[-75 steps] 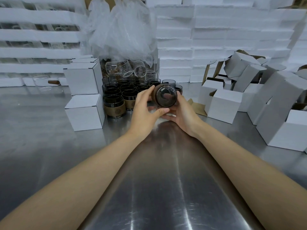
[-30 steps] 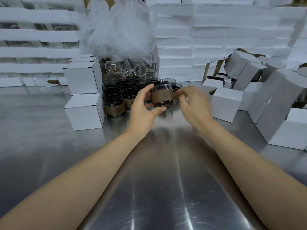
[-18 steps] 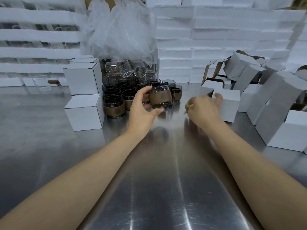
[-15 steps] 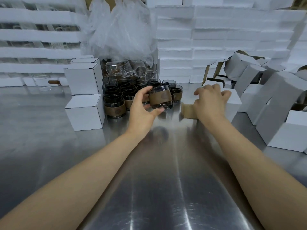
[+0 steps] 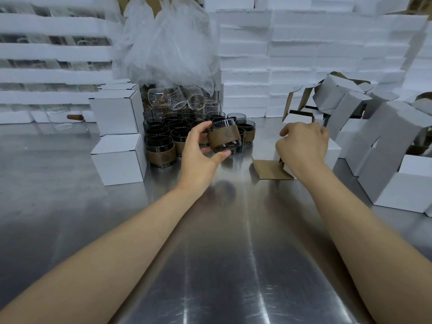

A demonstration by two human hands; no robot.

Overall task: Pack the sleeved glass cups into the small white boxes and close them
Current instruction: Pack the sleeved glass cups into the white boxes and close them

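Sleeved glass cup: dark glass with a brown band, held off the desk and tilted, its rim pointing up and away. Left hand grips it, fingers curled over the top left of the cup and thumb pressed under its base. It sits just in front of the cluster of sleeved cups standing on the desk.

Right hand: fingers curled down over the top of a small white box and gripping it. The box sits on the desk to the right of the held cup, apart from it. Its brown-lined flap is open and lies flat on the desk, toward the cup. The hand hides the box's opening.

Surroundings:
- Left of the cup cluster are two closed white boxes, one stacked on the other.
- Behind the cluster are clear glasses without sleeves, lying tipped under a heap of plastic bags.
- At far right is a loose pile of empty boxes, several tilted, some with flaps up.
- White foam slabs are stacked along the back of the desk.
- At far left, near the foam, is one clear glass with a wooden handle.
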